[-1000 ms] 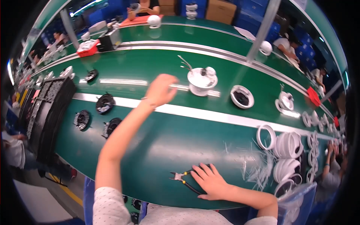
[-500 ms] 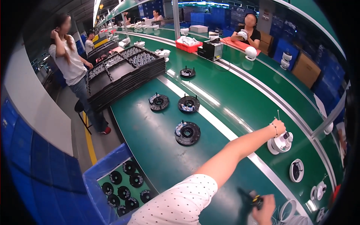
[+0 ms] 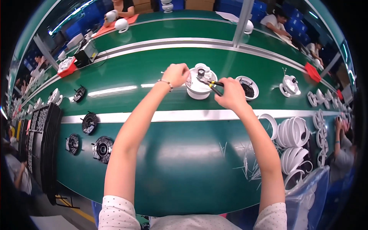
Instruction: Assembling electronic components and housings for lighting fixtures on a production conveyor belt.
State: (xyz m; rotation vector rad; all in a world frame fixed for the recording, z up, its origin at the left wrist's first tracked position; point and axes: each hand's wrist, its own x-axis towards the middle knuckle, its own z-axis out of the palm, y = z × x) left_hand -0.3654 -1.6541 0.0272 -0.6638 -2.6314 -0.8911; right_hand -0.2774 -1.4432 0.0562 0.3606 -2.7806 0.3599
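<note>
Left hand (image 3: pixel 176 74) grips the white round housing (image 3: pixel 198 89) at the bench's far side; right hand (image 3: pixel 230 94), just beside, clenches pliers (image 3: pixel 210 82) over it.

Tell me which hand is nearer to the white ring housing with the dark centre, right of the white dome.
Right. The right hand holds pliers just left of that housing; the left hand grips the white dome, farther away.

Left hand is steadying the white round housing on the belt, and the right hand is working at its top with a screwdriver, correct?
Not quite. In the head view the right hand holds small pliers or cutters with yellow-and-black handles, not a screwdriver, at the top of the white round housing. The left hand does steady that housing on the green belt.
</note>
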